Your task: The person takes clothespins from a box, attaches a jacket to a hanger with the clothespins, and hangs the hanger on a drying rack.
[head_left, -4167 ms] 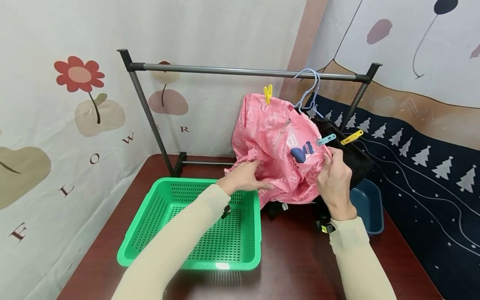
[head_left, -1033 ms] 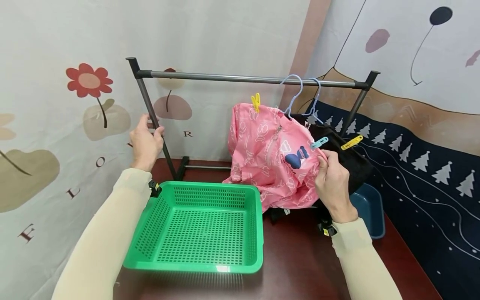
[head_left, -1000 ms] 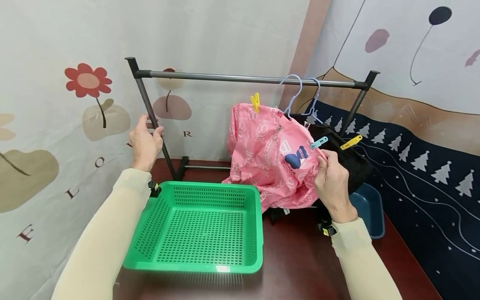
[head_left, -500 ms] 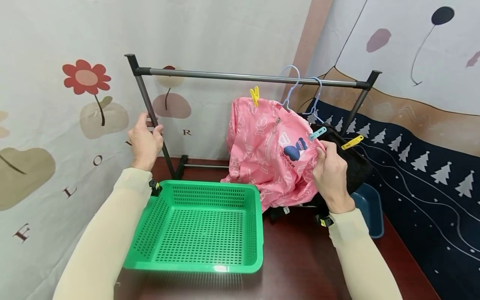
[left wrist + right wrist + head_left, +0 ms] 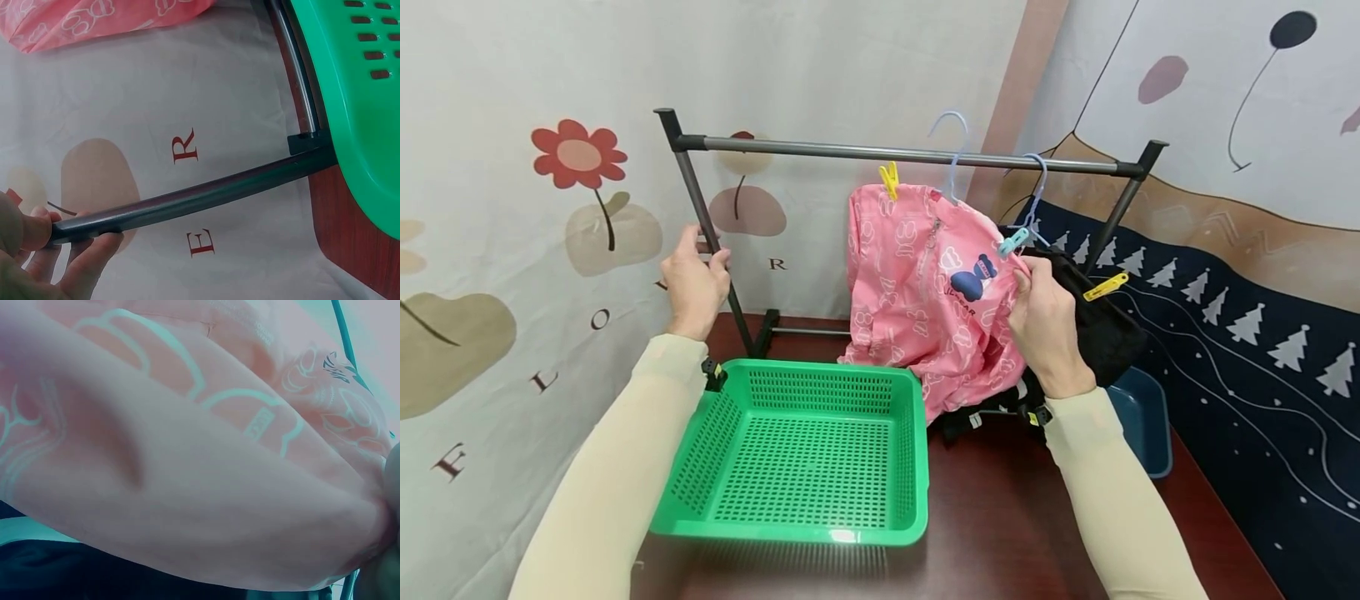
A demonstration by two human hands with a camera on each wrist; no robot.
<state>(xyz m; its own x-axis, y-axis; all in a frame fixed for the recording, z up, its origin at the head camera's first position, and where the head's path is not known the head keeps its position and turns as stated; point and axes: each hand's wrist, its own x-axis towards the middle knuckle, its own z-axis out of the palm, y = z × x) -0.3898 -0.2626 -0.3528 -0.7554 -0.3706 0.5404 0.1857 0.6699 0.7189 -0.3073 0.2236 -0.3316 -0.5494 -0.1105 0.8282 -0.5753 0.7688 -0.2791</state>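
My left hand (image 5: 694,283) grips the left upright of the grey metal clothes rack (image 5: 850,151); in the left wrist view its fingers and thumb wrap round the tube (image 5: 187,199). With my right hand (image 5: 1047,321) I pinch the shoulder of a pink printed jacket (image 5: 917,283) on a light-blue hanger (image 5: 953,158). The hanger's hook rises above the rail and overlaps it in the head view. A yellow clothespin (image 5: 889,179) and a light-blue clothespin (image 5: 1013,242) are clipped at the jacket's two shoulders. Pink cloth (image 5: 206,462) fills most of the right wrist view.
A green perforated basket (image 5: 790,533) stands on the dark red table (image 5: 985,517) in front of the rack. To the right hangs a black garment (image 5: 1112,333) on another blue hanger (image 5: 1037,196), with a yellow clothespin (image 5: 1107,286). Beyond it is a blue bin (image 5: 1138,417).
My left hand has gone from the jacket to the rack's left upright. My right hand has moved left with the jacket and its hanger, and the hook has slid left and risen along the rail.
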